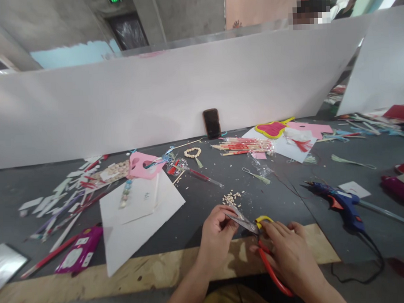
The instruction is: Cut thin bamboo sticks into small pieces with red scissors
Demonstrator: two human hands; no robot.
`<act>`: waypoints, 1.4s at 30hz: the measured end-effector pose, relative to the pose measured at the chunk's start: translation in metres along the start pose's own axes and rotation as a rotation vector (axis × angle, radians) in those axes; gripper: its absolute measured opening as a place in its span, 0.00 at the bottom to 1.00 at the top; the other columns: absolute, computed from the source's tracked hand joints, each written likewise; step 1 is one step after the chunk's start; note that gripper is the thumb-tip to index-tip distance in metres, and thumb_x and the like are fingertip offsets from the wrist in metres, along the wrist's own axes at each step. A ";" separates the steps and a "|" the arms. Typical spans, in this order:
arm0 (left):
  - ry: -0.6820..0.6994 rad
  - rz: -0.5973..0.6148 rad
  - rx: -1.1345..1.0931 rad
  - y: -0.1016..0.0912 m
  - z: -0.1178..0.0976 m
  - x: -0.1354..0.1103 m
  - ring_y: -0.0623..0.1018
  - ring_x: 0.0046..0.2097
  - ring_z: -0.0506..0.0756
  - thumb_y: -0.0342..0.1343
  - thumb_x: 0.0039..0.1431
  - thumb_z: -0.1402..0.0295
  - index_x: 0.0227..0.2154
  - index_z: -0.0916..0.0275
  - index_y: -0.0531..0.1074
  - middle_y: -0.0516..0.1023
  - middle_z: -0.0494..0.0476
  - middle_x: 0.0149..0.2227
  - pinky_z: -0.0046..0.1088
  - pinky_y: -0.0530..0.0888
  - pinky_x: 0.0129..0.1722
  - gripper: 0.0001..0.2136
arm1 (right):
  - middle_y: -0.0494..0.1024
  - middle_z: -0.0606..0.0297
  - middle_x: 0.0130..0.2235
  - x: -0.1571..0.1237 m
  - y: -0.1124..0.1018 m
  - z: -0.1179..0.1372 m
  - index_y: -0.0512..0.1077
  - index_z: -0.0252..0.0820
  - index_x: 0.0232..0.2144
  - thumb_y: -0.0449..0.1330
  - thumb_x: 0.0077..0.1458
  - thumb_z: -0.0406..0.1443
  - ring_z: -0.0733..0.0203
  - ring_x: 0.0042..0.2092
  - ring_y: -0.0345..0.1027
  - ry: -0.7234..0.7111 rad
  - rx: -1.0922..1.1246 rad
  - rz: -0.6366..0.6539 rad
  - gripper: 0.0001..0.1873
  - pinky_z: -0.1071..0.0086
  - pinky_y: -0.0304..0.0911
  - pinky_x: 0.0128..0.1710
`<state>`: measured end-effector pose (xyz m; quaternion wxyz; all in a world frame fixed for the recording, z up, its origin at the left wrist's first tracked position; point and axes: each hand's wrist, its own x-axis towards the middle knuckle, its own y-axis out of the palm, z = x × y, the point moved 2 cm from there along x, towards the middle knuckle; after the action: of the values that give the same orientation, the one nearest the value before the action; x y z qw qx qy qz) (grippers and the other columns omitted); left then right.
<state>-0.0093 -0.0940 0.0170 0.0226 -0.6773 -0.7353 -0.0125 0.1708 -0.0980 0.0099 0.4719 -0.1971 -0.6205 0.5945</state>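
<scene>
My right hand (289,248) is closed around a pair of scissors (244,221) with red and yellow handles, whose blades point left. At the blade tips my left hand (218,230) has its fingers pinched together. Whatever it pinches is too small or hidden to make out. Just beyond the blades lies a small heap of short pale cut pieces (230,199) on the dark table. A pale green tassel (257,176) with a cord loop rests farther back. Beyond the heap, a ring of wooden beads (192,152) has a tassel attached.
A blue glue gun (343,207) with a trailing cable lies on the right. White sheets (117,234), a purple packet (81,249) and paper strips (57,196) lie on the left. A phone (212,123) leans on the white partition (154,100), near bundled sticks (243,145).
</scene>
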 end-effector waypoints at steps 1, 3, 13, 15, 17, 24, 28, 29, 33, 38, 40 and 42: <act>0.000 0.000 0.007 0.000 0.000 0.000 0.73 0.35 0.51 0.55 0.53 0.75 0.25 0.64 0.74 0.72 0.56 0.37 0.24 0.68 0.31 0.05 | 0.78 0.59 0.35 0.001 -0.001 0.000 0.66 0.41 0.39 0.53 0.56 0.44 0.54 0.34 0.70 -0.001 0.003 -0.005 0.13 0.60 0.48 0.38; -0.010 0.003 0.014 0.000 -0.001 -0.001 0.72 0.34 0.51 0.54 0.53 0.75 0.25 0.64 0.73 0.72 0.56 0.37 0.24 0.68 0.30 0.05 | 0.78 0.60 0.32 0.002 -0.003 0.000 0.66 0.41 0.36 0.52 0.57 0.44 0.56 0.32 0.70 -0.005 0.017 -0.016 0.12 0.61 0.48 0.37; 0.002 -0.013 0.003 0.002 -0.002 -0.001 0.73 0.34 0.51 0.58 0.51 0.73 0.26 0.64 0.74 0.72 0.56 0.36 0.24 0.69 0.32 0.02 | 0.78 0.61 0.30 0.003 -0.003 0.000 0.66 0.42 0.34 0.51 0.57 0.43 0.58 0.31 0.69 0.005 0.047 -0.032 0.11 0.63 0.48 0.35; 0.022 -0.020 -0.021 0.001 -0.001 0.000 0.73 0.36 0.52 0.58 0.51 0.74 0.25 0.64 0.74 0.72 0.57 0.37 0.25 0.69 0.33 0.02 | 0.78 0.60 0.32 0.002 -0.001 0.000 0.65 0.42 0.36 0.54 0.55 0.43 0.56 0.33 0.69 0.015 0.037 -0.026 0.11 0.62 0.49 0.37; 0.033 -0.021 -0.038 0.001 -0.001 0.000 0.74 0.36 0.53 0.57 0.51 0.75 0.26 0.64 0.75 0.72 0.57 0.37 0.25 0.69 0.34 0.03 | 0.77 0.58 0.36 0.001 0.000 -0.001 0.64 0.42 0.40 0.56 0.52 0.44 0.54 0.36 0.70 0.018 0.033 -0.019 0.16 0.61 0.49 0.38; 0.027 -0.004 -0.033 0.002 -0.002 -0.001 0.74 0.37 0.52 0.56 0.50 0.79 0.25 0.63 0.75 0.72 0.56 0.36 0.25 0.69 0.36 0.06 | 0.76 0.56 0.38 -0.001 0.002 -0.002 0.61 0.40 0.42 0.58 0.47 0.44 0.51 0.38 0.69 0.003 0.022 0.026 0.22 0.58 0.50 0.40; 0.004 0.004 -0.009 0.003 -0.002 -0.001 0.73 0.35 0.52 0.55 0.50 0.79 0.24 0.63 0.75 0.72 0.56 0.36 0.24 0.69 0.33 0.07 | 0.76 0.56 0.39 0.000 0.001 -0.002 0.60 0.41 0.42 0.58 0.48 0.44 0.51 0.39 0.69 -0.016 0.017 0.046 0.21 0.57 0.49 0.40; 0.001 0.006 -0.008 0.003 -0.002 -0.001 0.73 0.35 0.51 0.55 0.49 0.80 0.24 0.63 0.75 0.72 0.55 0.36 0.24 0.69 0.33 0.07 | 0.76 0.57 0.39 0.000 0.001 -0.002 0.60 0.41 0.42 0.57 0.49 0.43 0.52 0.39 0.69 -0.016 0.019 0.046 0.20 0.57 0.49 0.40; -0.012 0.005 -0.012 0.003 -0.002 -0.002 0.73 0.35 0.51 0.55 0.49 0.80 0.24 0.63 0.75 0.72 0.55 0.36 0.24 0.69 0.34 0.07 | 0.77 0.59 0.37 0.000 0.001 -0.002 0.61 0.42 0.41 0.55 0.53 0.41 0.52 0.38 0.70 -0.008 0.009 0.037 0.14 0.57 0.48 0.41; -0.017 0.013 -0.016 0.004 -0.003 -0.002 0.73 0.35 0.51 0.55 0.50 0.78 0.25 0.64 0.75 0.72 0.56 0.36 0.24 0.69 0.33 0.05 | 0.77 0.59 0.36 0.001 0.001 -0.002 0.61 0.42 0.39 0.53 0.56 0.43 0.53 0.36 0.70 -0.013 -0.004 0.005 0.13 0.58 0.47 0.40; -0.011 0.013 -0.016 0.004 -0.002 -0.002 0.73 0.35 0.51 0.56 0.51 0.77 0.24 0.64 0.75 0.72 0.56 0.36 0.24 0.69 0.33 0.05 | 0.77 0.60 0.34 0.002 0.000 -0.001 0.62 0.42 0.39 0.51 0.57 0.44 0.54 0.34 0.70 -0.023 0.006 -0.010 0.12 0.59 0.47 0.39; -0.006 0.015 -0.017 0.003 -0.002 -0.002 0.73 0.35 0.51 0.56 0.51 0.77 0.24 0.64 0.74 0.72 0.56 0.36 0.24 0.69 0.33 0.05 | 0.77 0.62 0.31 0.003 -0.001 -0.001 0.63 0.42 0.36 0.51 0.58 0.44 0.55 0.32 0.69 -0.028 0.027 -0.021 0.12 0.61 0.46 0.38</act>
<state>-0.0060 -0.0960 0.0185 0.0147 -0.6831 -0.7300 -0.0165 0.1703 -0.0958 0.0122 0.4720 -0.1761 -0.6210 0.6004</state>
